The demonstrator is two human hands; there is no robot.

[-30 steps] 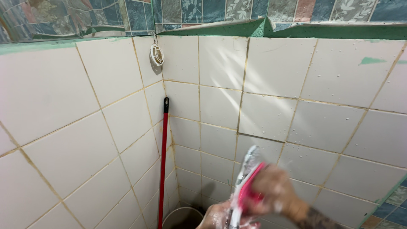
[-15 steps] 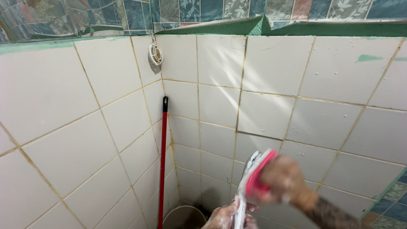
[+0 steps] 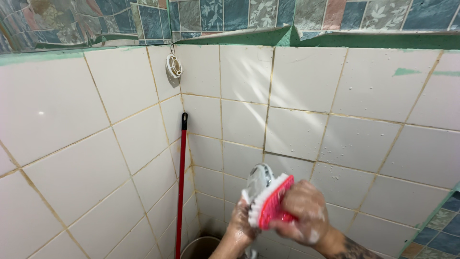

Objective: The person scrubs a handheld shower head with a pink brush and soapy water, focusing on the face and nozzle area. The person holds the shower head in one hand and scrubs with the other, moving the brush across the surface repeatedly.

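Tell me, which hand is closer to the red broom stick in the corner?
Left. The left hand is just right of the red broom stick; the right hand, holding the pink scrub brush, is farther right.

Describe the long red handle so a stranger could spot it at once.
Find the corner where the two white tiled walls meet. The red handle leans upright in that corner, below a small round white fitting. It is the only long thin pole, black-tipped, unlike the short red brush in the right hand.

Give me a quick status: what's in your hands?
Right hand grips pink scrub brush. Left hand holds grey shower head, bristles against it. Red pole stands left, apart.
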